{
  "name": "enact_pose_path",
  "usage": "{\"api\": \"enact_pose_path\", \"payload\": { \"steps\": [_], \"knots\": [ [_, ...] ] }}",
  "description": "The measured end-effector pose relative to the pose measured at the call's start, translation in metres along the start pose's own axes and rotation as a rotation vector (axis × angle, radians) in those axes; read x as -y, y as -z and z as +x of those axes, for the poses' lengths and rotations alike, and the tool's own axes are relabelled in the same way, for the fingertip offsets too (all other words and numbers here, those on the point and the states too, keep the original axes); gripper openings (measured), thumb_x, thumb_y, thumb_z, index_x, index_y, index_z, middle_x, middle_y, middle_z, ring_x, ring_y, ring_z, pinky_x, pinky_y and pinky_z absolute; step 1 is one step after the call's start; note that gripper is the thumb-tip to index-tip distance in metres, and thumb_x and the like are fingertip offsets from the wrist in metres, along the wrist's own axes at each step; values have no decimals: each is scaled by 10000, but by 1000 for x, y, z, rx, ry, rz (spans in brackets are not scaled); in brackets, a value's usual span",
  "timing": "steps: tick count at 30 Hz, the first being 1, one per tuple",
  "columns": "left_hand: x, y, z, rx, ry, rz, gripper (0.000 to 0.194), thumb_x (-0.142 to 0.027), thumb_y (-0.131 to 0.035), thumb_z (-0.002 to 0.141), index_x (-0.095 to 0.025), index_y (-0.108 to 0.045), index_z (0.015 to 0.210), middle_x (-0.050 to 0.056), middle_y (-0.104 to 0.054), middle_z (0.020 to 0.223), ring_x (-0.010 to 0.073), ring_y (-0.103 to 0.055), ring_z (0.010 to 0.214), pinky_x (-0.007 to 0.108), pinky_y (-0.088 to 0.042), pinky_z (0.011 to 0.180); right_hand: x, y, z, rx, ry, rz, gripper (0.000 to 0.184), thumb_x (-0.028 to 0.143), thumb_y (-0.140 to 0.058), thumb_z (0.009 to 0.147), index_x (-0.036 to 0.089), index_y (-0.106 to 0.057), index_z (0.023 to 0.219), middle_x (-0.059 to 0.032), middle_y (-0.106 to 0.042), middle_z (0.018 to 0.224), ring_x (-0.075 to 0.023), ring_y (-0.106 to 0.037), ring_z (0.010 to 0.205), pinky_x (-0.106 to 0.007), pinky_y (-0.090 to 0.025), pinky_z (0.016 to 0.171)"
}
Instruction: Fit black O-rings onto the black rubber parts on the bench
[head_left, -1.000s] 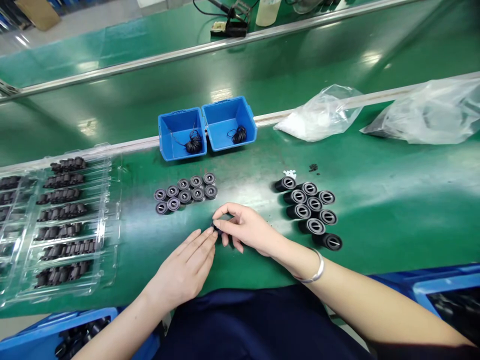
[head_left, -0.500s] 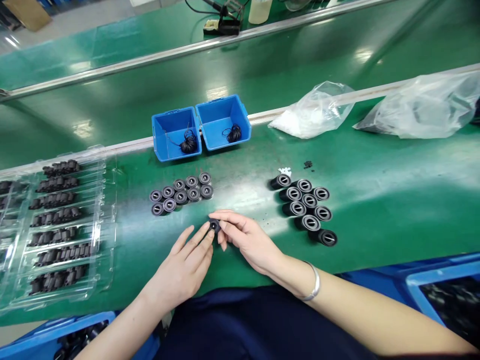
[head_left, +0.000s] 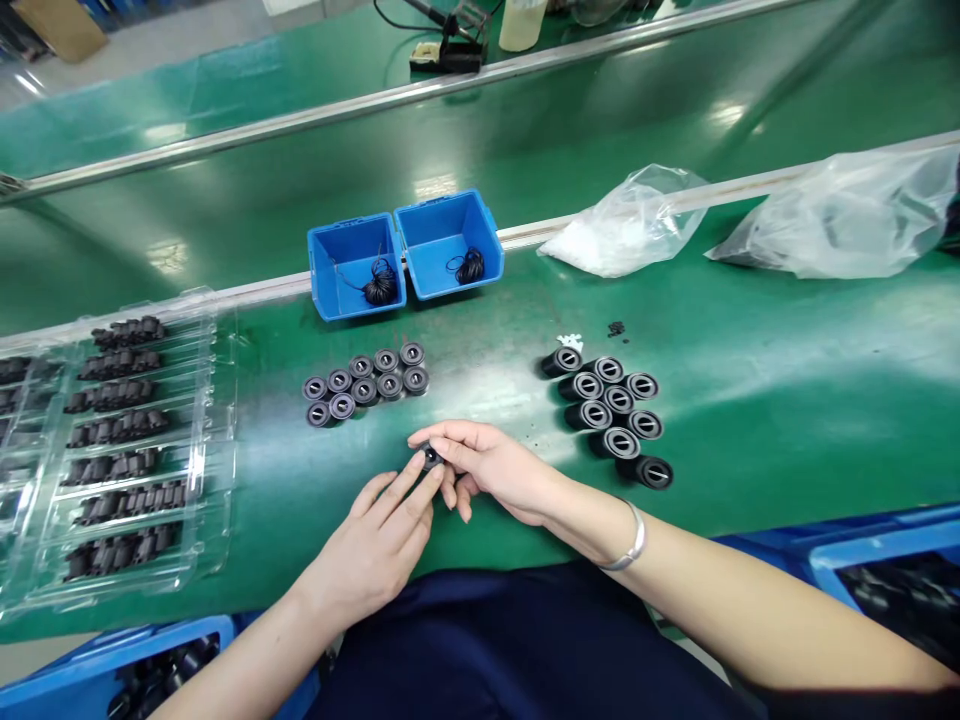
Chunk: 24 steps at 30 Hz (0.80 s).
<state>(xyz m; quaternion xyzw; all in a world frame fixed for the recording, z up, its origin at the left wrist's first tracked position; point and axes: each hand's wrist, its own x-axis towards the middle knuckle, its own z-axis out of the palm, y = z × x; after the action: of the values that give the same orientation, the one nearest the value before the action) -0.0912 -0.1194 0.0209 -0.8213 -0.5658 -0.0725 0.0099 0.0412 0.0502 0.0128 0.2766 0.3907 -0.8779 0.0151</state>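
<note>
Between my two hands, near the front of the green bench, is a small round black plastic part (head_left: 430, 456) with a dark hole in its top. My left hand (head_left: 382, 545) presses its fingertips on the part's left and near side. The thumb and forefinger of my right hand (head_left: 491, 468) pinch it from the right, the other fingers curled below. Just beyond my hands stand several short black round parts (head_left: 364, 390) with slotted tops, grouped in rows. To the right is a cluster of taller black cylinders (head_left: 589, 415), also with slotted tops.
Two blue bins (head_left: 356, 270) with black rings stand at the back. Clear trays (head_left: 199, 460) of black parts lie left. Plastic bags (head_left: 622, 225) rest on the back rail. Small white pieces (head_left: 570, 342) and black bits (head_left: 616, 328) lie behind the cylinders. Blue crates (head_left: 825, 560) flank the bench front.
My right hand has shifted slightly, its lower fingers extending further down. My left fingers stay on the black part, which has barely moved. The grouped parts stay in place.
</note>
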Motion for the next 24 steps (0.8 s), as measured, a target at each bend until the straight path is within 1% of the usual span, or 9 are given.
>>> {"api": "enact_pose_path", "payload": {
  "steps": [4,6,8,11,14,17,19,21,24],
  "knots": [
    [1,2,-1,1,5,0,337,-92,-381,990,-81,-652,1190,153,-470,1520,303,-357,1452,444,-372,1065,-2,0,0,12,30,22,274,331,-582,947,142,-628,1141,-23,-649,738,-141,-671,657,-210,-566,454],
    [0,2,1,-9,8,3,335,-97,-377,994,-83,-660,1171,153,-503,1495,296,-390,1433,427,-395,1034,-3,0,0,24,45,-4,269,344,-582,952,142,-621,1125,5,-624,656,-118,-645,582,-194,-552,451],
    [-2,2,3,-23,17,12,342,-102,-365,1000,-92,-664,1166,141,-520,1483,282,-419,1416,407,-409,1005,-4,0,1,2,62,-32,261,361,-573,958,147,-612,1102,32,-593,602,-96,-606,505,-184,-537,434],
    [-7,-1,5,-30,55,50,349,-83,-367,994,-107,-659,1183,111,-513,1492,270,-436,1405,402,-410,989,-6,-3,0,-19,73,-69,274,370,-579,952,163,-612,1128,38,-592,680,-76,-598,482,-193,-550,439],
    [-12,-1,4,-45,77,85,339,-88,-382,988,-105,-656,1186,119,-516,1487,285,-452,1394,411,-407,983,-7,-6,-1,-49,100,-130,309,391,-591,940,185,-609,1171,34,-595,741,-64,-580,462,-195,-538,423],
    [-13,4,-4,-69,151,106,307,-108,-398,996,-102,-669,1139,145,-539,1462,302,-489,1366,423,-403,985,-9,-6,-2,-105,143,-169,379,436,-547,957,188,-562,1244,-1,-636,736,-118,-638,580,-199,-528,431],
    [-10,8,-14,-90,242,126,273,-101,-420,995,-100,-677,1088,159,-567,1432,313,-521,1338,434,-397,989,-10,-3,-4,-98,153,-236,391,430,-517,972,184,-532,1276,-12,-657,728,-116,-628,563,-212,-530,463],
    [-5,11,-25,-108,326,152,247,-81,-436,991,-95,-673,1060,174,-588,1407,325,-544,1317,442,-396,988,-10,1,-6,-104,206,-353,339,396,-511,973,182,-555,1231,-44,-681,842,-90,-596,512,-225,-525,472],
    [4,13,-39,-138,404,190,235,-47,-440,982,-98,-661,1045,186,-611,1377,334,-574,1285,439,-407,963,-4,7,-13,-164,383,-587,236,317,-483,972,177,-616,1107,-124,-617,1162,-99,-635,612,-243,-528,478]
  ]
}}
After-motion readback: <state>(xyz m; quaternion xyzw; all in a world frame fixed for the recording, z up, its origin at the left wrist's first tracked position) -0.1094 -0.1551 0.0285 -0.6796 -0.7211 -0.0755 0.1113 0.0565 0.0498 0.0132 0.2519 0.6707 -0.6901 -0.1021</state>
